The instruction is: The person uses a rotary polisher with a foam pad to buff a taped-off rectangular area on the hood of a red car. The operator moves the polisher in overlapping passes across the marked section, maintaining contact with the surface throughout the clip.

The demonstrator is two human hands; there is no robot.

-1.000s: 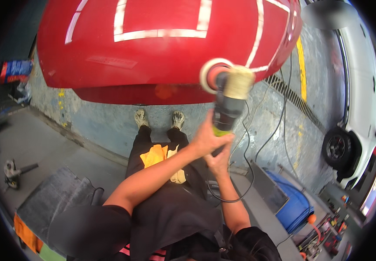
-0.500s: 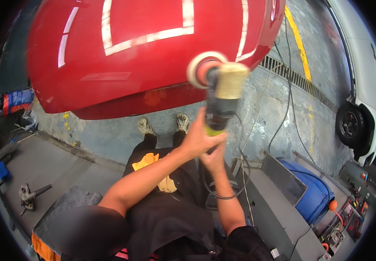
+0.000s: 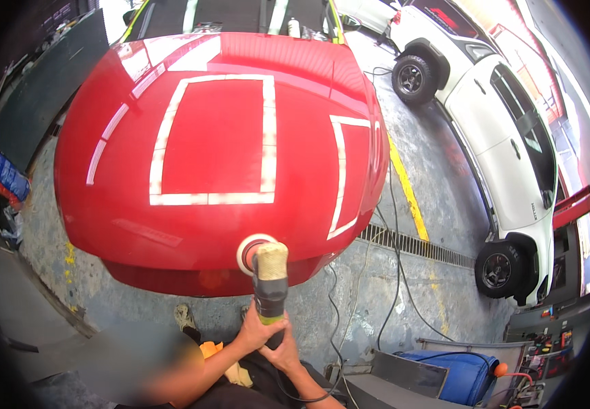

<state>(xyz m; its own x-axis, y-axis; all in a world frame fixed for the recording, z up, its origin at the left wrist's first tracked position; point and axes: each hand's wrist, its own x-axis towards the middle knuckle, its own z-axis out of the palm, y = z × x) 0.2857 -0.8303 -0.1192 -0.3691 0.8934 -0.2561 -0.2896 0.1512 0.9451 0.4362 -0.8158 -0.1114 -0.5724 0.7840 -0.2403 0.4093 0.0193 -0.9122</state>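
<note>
Polisher straight ahead of my fingers, long axis running away from me; round pad at near edge of red hood, contact unclear. Left hand nearer pad, fingers closed round handle; right hand wrapped round it behind, nearer me. Forearms reach forward, converging. Orange cloth near left forearm.

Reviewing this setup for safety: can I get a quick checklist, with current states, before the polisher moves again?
1. Two-handed grip: ok, left hand and right hand both on the polisher.
2. Disc over the red hood: ok, near its front edge.
3. Disc touching paint: cannot tell.
4. Disc stopped: cannot tell.
5. Black cord clear of right forearm: not ok, crosses it in this view.
6. Orange cloth off the hood: ok, beside the left forearm.
</note>
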